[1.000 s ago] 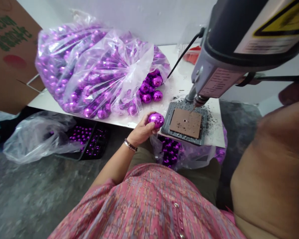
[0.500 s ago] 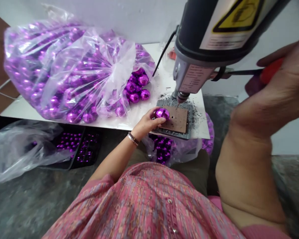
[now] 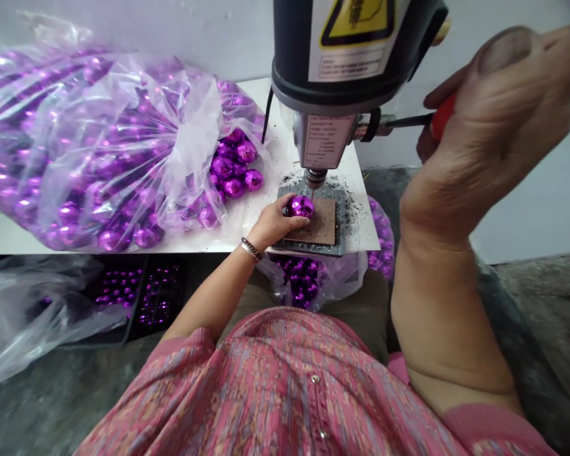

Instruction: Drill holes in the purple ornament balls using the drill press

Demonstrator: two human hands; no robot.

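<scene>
My left hand (image 3: 278, 221) grips a shiny purple faceted ball (image 3: 301, 207) between thumb and fingers, over the brown board (image 3: 325, 223) on the drill press's grey base (image 3: 341, 237). The thin drill bit (image 3: 313, 193) points down right beside the ball's upper right; whether it touches cannot be made out. My right hand (image 3: 494, 120) is wrapped round the red knob (image 3: 443, 117) of the lever on the drill press (image 3: 332, 69). Several purple balls (image 3: 235, 168) lie at the mouth of a clear plastic bag, left of the base.
A big bag of purple balls (image 3: 99, 152) covers the left of the white table (image 3: 266, 244). Dark shavings surround the base. Below the table are black trays (image 3: 133, 323) with purple pieces, a crumpled clear bag (image 3: 28, 310) and more bagged balls (image 3: 304, 282).
The view has shifted, so the table and drill press appear further left. My left hand has brought the ball closer to the bit. My right hand still holds the lever knob.
</scene>
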